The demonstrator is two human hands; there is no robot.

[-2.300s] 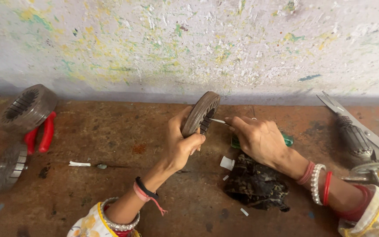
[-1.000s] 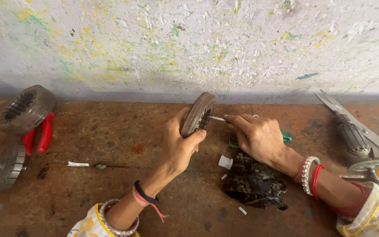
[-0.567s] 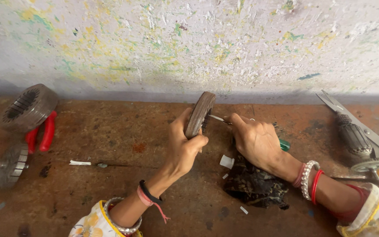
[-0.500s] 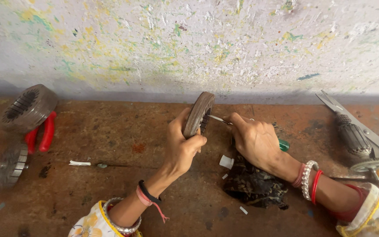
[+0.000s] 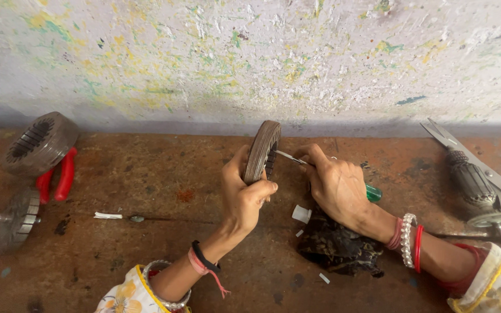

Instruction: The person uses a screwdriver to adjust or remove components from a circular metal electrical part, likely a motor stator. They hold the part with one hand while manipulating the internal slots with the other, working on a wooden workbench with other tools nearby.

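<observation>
Your left hand (image 5: 244, 194) clamps metal ring (image 5: 261, 152) upright above bench (image 5: 146, 174). Your right hand (image 5: 334, 185) grips green-handled tool (image 5: 372, 193), tip inside ring slots. Work judged mid-way; scraps (image 5: 301, 214) lie beside.

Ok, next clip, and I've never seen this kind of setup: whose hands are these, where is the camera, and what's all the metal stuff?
There is one picture, from a camera worn on the person's head, looking down at a rusty brown workbench against a paint-speckled wall. Both hands are the wearer's own. The left hand holds a slotted metal ring upright on edge. The right hand pokes a green-handled tool with a thin metal tip into the ring's slots. Below it lies a dark rag. At left lie another slotted ring, red-handled pliers and a toothed rotor on a shaft. At right lie scissors and a wound motor part.
</observation>
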